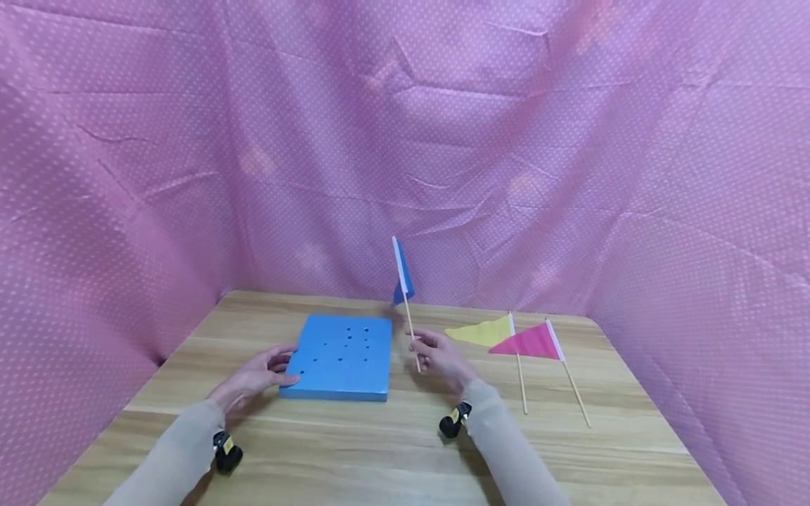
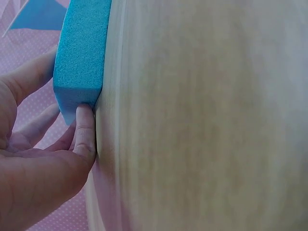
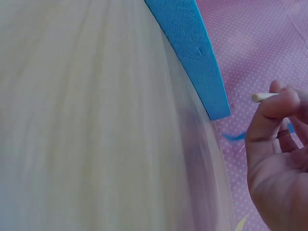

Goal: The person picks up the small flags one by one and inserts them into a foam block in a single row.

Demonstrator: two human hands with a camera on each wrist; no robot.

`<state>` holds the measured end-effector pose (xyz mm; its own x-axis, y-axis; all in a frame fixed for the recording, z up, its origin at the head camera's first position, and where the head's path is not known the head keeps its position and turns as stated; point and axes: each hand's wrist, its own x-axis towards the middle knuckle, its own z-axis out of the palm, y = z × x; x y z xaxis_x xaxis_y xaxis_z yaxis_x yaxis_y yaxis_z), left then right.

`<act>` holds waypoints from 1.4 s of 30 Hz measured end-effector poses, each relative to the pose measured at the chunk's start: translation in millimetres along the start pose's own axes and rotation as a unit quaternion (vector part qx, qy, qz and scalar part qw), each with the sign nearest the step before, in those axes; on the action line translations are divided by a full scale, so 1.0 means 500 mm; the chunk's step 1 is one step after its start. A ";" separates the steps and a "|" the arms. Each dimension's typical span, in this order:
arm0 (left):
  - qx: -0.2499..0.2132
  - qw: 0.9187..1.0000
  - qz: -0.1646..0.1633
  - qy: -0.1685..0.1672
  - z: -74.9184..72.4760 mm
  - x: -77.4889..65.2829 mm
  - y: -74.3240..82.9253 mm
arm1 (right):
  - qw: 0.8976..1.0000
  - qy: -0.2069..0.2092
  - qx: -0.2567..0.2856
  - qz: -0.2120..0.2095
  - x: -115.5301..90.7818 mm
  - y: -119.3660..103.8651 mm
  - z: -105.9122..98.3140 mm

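A flat blue foam board (image 1: pixel 335 379) with several small holes in its top lies on the table. My left hand (image 1: pixel 256 376) holds its left edge, thumb over the front-left corner and fingers along the side; the left wrist view shows fingertips against the foam block's side (image 2: pixel 79 62). My right hand (image 1: pixel 441 357) pinches the lower wooden stick of a blue flag (image 1: pixel 402 274) between thumb and fingers. The flag is raised beside the board's right edge, slightly tilted, its cloth at the top. In the right wrist view the stick's lower end (image 3: pixel 260 97) pokes out past the fingers.
A yellow triangular flag (image 1: pixel 484 332) and a pink triangular flag (image 1: pixel 531 342) lie on the wooden table (image 1: pixel 354 457) to the right, the pink one partly over the yellow one's stick. Pink dotted cloth (image 1: pixel 405 140) hangs behind and at both sides.
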<state>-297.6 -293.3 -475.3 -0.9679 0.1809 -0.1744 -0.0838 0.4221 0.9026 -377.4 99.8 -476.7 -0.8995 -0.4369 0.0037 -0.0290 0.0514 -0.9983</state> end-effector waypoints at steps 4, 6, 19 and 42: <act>0.002 1.000 0.004 -0.004 0.000 -0.002 -0.001 | 1.000 -0.002 0.020 0.008 0.013 -0.005 0.016; -0.001 1.000 0.002 -0.001 0.001 -0.004 -0.001 | 1.000 0.009 0.022 0.015 0.020 -0.009 0.023; 0.013 1.000 0.013 0.000 0.013 0.003 0.013 | 0.999 0.045 0.024 -0.008 0.063 -0.030 0.062; 0.002 1.000 0.005 -0.003 0.017 -0.013 0.010 | 0.999 0.020 -0.009 -0.025 0.115 -0.052 0.187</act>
<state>-289.5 -284.6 -472.9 -0.9673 0.1897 -0.1682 -0.0738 0.4241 0.9026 -387.5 -10.6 -455.8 -0.9130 -0.4040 0.0559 -0.0816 0.0468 -0.9956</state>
